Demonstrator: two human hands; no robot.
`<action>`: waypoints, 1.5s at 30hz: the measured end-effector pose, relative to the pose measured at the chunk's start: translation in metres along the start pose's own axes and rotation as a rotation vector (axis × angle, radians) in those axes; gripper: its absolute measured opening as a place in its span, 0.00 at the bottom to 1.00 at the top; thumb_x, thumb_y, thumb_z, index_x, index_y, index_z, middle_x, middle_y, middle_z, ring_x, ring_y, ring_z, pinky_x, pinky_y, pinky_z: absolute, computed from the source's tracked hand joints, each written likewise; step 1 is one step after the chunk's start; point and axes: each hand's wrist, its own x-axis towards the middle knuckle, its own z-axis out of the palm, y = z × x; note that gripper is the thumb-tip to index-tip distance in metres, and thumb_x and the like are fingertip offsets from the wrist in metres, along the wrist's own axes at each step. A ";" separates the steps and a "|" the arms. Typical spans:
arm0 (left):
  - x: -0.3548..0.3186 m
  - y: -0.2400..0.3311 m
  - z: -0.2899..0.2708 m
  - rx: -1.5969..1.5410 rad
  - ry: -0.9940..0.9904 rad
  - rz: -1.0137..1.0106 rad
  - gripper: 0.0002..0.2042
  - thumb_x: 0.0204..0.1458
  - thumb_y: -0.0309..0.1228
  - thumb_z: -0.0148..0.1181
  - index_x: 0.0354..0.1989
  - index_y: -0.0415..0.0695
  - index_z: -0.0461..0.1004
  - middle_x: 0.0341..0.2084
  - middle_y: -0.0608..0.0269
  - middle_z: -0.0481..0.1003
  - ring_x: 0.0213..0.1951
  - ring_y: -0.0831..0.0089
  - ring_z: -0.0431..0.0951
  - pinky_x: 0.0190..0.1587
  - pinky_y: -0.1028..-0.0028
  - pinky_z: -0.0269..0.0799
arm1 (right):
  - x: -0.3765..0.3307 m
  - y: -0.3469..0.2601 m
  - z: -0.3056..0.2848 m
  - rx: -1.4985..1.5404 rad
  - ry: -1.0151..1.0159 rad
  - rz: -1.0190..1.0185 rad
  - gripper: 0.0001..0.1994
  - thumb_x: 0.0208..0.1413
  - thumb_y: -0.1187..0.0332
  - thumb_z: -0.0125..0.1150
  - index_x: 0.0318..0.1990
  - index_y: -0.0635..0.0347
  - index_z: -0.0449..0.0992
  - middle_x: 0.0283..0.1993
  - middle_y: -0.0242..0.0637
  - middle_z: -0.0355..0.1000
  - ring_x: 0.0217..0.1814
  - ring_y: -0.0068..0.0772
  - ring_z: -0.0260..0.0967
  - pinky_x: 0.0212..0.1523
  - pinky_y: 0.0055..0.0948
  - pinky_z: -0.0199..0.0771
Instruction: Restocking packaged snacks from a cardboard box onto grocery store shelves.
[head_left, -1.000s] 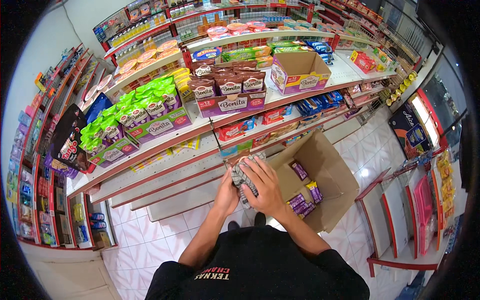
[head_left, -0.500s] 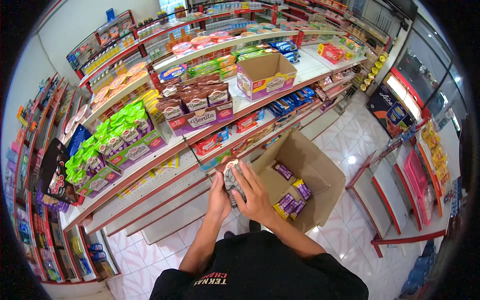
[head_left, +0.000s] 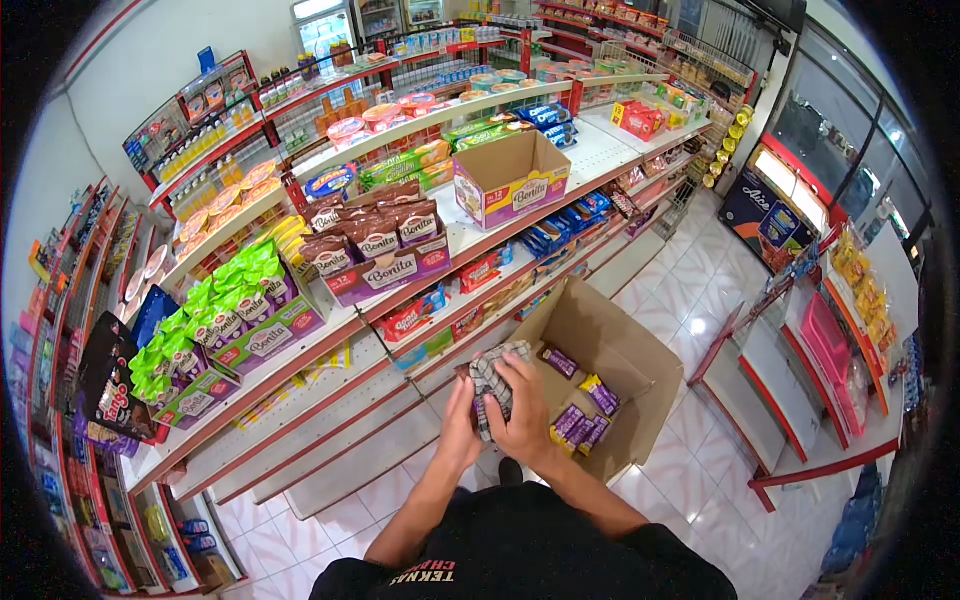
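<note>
Shifted nearer the open cardboard carton point(head_left: 648, 390) since half a second ago. Gripping checkered grey cloth point(head_left: 488, 377) between left hand point(head_left: 459, 425) and right hand point(head_left: 527, 418), with fingers point(head_left: 531, 380) partly curled around it. Showing a brown edge beneath, otherwise hidden. Held aloft, just left of small purple packets point(head_left: 601, 396) lying inside the carton.

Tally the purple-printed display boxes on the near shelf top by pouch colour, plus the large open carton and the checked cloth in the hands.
Purple-and-green cardboard boxes of green-topped pouches: 2
Purple-and-pink cardboard box of brown pouches: 1
Purple-and-yellow cardboard box, no pouches showing: 1
Large open brown carton: 1
Crumpled grey-and-white checked cloth: 1
Total: 6
</note>
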 end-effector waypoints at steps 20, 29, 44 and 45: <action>0.001 0.015 -0.032 -0.080 0.078 -0.035 0.25 0.68 0.51 0.37 0.64 0.48 0.62 0.60 0.62 0.68 0.60 0.64 0.68 0.63 0.62 0.63 | 0.022 -0.022 0.013 0.025 -0.313 -0.104 0.28 0.54 0.75 0.56 0.65 0.64 0.64 0.67 0.54 0.61 0.71 0.59 0.56 0.70 0.47 0.56; -0.031 0.078 -0.068 -0.114 0.074 0.219 0.25 0.68 0.52 0.34 0.59 0.47 0.68 0.54 0.60 0.73 0.56 0.65 0.73 0.60 0.63 0.67 | 0.019 -0.059 0.029 0.113 -0.535 -0.295 0.28 0.53 0.71 0.61 0.64 0.59 0.67 0.69 0.49 0.61 0.72 0.54 0.56 0.68 0.45 0.58; -0.064 0.100 -0.118 0.333 0.876 0.900 0.09 0.65 0.34 0.53 0.38 0.41 0.70 0.29 0.69 0.71 0.25 0.82 0.67 0.29 0.76 0.66 | -0.010 -0.133 0.087 0.510 -0.641 0.157 0.26 0.59 0.69 0.58 0.64 0.67 0.65 0.61 0.54 0.70 0.63 0.42 0.69 0.63 0.34 0.64; -0.068 0.097 -0.122 0.438 0.810 0.826 0.14 0.68 0.38 0.48 0.39 0.39 0.72 0.29 0.67 0.74 0.32 0.82 0.70 0.34 0.77 0.67 | -0.012 -0.136 0.091 0.521 -0.568 0.109 0.25 0.60 0.70 0.57 0.64 0.67 0.64 0.63 0.55 0.67 0.66 0.45 0.66 0.64 0.35 0.63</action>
